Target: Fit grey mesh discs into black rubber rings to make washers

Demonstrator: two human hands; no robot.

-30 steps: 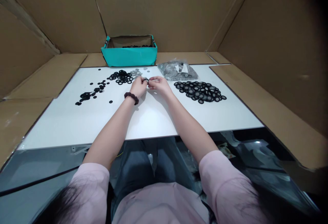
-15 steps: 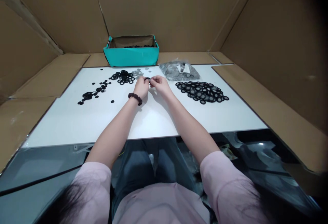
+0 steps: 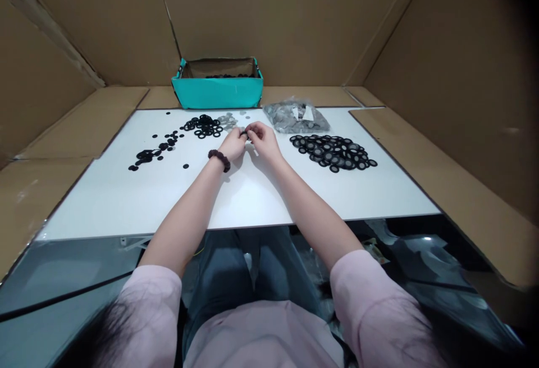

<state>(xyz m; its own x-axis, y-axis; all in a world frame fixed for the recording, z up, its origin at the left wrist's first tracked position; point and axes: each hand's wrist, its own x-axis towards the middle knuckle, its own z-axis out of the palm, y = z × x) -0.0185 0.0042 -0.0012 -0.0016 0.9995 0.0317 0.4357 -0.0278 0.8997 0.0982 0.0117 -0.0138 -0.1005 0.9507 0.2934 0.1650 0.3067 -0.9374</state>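
Over the middle of the white table, my left hand (image 3: 234, 143) and my right hand (image 3: 263, 138) meet, fingers pinched from both sides on one small black ring (image 3: 245, 133). Fingers cover most of it, so whether a disc sits inside it cannot be made out. A pile of black rings (image 3: 203, 125) lies beyond my left hand, with loose grey discs (image 3: 228, 120) just behind the fingers. To the right of my right hand spreads a heap of black rings with grey centres (image 3: 337, 152). Small black discs (image 3: 145, 156) lie scattered at the left.
A turquoise box (image 3: 217, 93) with dark pieces inside stands at the table's back edge. Beside it lies a clear plastic bag (image 3: 297, 116) full of grey discs. Cardboard walls (image 3: 278, 26) enclose the white table (image 3: 105, 211) at the back and sides.
The ring between my fingers has turned and shows less of its face. My hands have shifted slightly; the piles look the same.
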